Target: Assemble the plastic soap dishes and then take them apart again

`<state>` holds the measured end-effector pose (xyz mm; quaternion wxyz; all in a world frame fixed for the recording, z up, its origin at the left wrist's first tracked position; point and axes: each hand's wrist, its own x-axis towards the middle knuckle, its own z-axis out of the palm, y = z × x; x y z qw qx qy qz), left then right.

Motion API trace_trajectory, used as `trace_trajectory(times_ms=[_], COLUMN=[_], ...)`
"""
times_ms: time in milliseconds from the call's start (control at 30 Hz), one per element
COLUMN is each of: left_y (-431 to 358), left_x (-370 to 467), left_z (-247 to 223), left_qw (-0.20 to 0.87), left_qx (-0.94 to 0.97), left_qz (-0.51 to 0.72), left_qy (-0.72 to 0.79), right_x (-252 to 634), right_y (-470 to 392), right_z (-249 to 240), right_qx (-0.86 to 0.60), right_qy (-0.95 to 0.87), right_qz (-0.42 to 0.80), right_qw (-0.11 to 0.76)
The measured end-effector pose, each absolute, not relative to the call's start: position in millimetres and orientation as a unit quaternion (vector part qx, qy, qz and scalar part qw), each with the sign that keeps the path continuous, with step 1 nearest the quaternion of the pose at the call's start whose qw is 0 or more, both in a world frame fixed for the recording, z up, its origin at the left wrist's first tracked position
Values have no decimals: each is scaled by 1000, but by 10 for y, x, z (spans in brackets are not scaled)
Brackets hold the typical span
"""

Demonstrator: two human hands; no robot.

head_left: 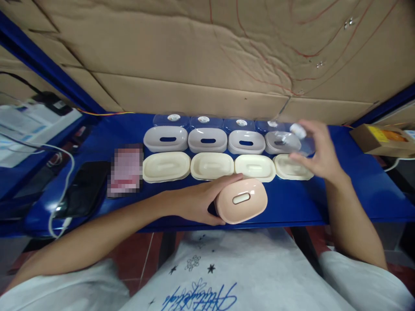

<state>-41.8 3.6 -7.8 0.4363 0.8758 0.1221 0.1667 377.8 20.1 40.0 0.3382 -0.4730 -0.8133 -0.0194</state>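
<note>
Blue tabletop, brown cardboard sheeting behind. We count four pale-grey slotted oval plastic trays and four cream oval plastic dishes, separate rows, transparent stickered plastic lids at the back; none joined up, we judge. Further along: one glossy peach oval plastic box near the front edge, cream showing through its slot, top uncovered. Left hand half-open, thumb and fingers around its side. Right hand, blurred, grips a clear oval plastic lid between well-parted thumb and fingers.
</note>
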Motion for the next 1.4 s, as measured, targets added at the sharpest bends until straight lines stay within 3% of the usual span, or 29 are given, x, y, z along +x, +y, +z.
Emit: trace_trajectory(times_ms=[100,233,333,500,800,1067,1400], left_y=[47,61,61,64,95,88,65], left_x=[-409,-393,-391,-399,-402,-370,-434], left_z=[-44,-24,-8,-27,-86,-11,69], left_qw=[427,425,422,409,416,435,451], left_qx=[882,885,887,893,889,878,864], left_qz=[155,153,147,154,165,175,177], left_qy=[126,110,112,112,101,98,139], right_x=[4377,4883,4992,4990,4821,4692,4417], right_y=[456,624,668,711,759,802,685], right_z=[277,48,-70,-160,-248,-258,0], right_qx=[-627,-824,-853,-828,-841,-802,-750], right_qy=[-674,-511,-494,-538,-500,-546,-576], right_qz=[-100,-45,18,78,-23,-21,-84], right_qw=[376,240,166,137,204,242,313])
